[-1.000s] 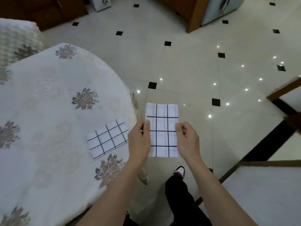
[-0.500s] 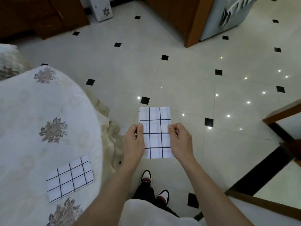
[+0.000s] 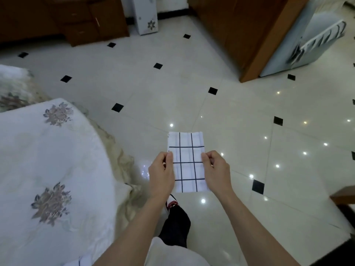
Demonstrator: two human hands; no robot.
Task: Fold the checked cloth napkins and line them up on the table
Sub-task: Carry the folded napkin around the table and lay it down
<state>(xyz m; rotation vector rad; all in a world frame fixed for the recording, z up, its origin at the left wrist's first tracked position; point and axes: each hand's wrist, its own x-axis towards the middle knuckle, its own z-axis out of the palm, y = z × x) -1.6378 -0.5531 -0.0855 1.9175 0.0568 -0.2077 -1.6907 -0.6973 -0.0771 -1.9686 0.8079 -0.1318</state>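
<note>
A folded white napkin with dark check lines (image 3: 187, 162) is held flat in the air over the tiled floor, to the right of the table. My left hand (image 3: 161, 174) pinches its left edge and my right hand (image 3: 216, 172) pinches its right edge. The round table with its white flowered cloth (image 3: 48, 160) fills the left of the view. A corner of another checked napkin (image 3: 80, 261) peeks out at the bottom edge beside my left forearm, mostly hidden.
Glossy cream floor tiles with small black diamonds (image 3: 212, 90) spread ahead. A wooden cabinet (image 3: 82, 22) stands at the back left, a wooden post (image 3: 255, 45) and a pale appliance (image 3: 307, 45) at the back right. My leg and shoe (image 3: 173, 214) are below the napkin.
The view has swung right and away from the table; the folded napkin lying on the table has slid almost out of view at the bottom. Both hands still hold the napkin the same way.
</note>
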